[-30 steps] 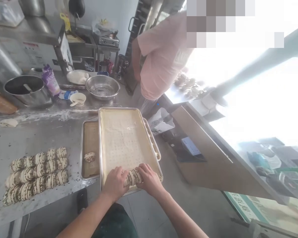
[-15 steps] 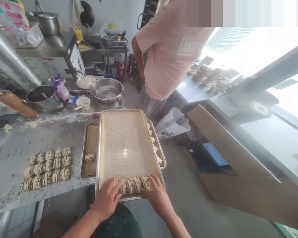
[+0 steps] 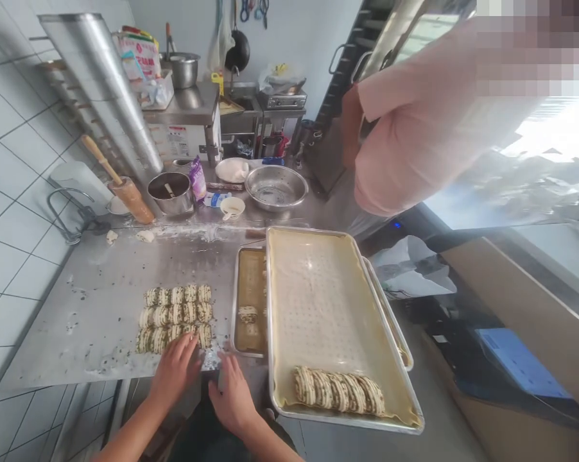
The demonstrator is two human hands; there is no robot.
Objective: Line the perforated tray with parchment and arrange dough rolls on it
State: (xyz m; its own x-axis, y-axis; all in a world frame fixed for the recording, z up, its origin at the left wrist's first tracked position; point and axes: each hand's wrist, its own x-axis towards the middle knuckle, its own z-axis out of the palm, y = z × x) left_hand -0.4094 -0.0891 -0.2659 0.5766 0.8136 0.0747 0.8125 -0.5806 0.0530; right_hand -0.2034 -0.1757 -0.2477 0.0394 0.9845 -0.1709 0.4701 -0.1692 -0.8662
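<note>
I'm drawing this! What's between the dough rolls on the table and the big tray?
The head view shows part of another tray there, with at least one dough roll in it.

Inside the lined tray (image 3: 313, 301), a row of dough rolls (image 3: 337, 390) blocks the near end; the broad stretch behind it is open to a hand. Left of the lined tray come a lower tray (image 3: 250, 273), three more rows (image 3: 176, 314), then bare worktop (image 3: 97, 289). A steel bowl (image 3: 276, 205) stands past its far-left corner.
</note>
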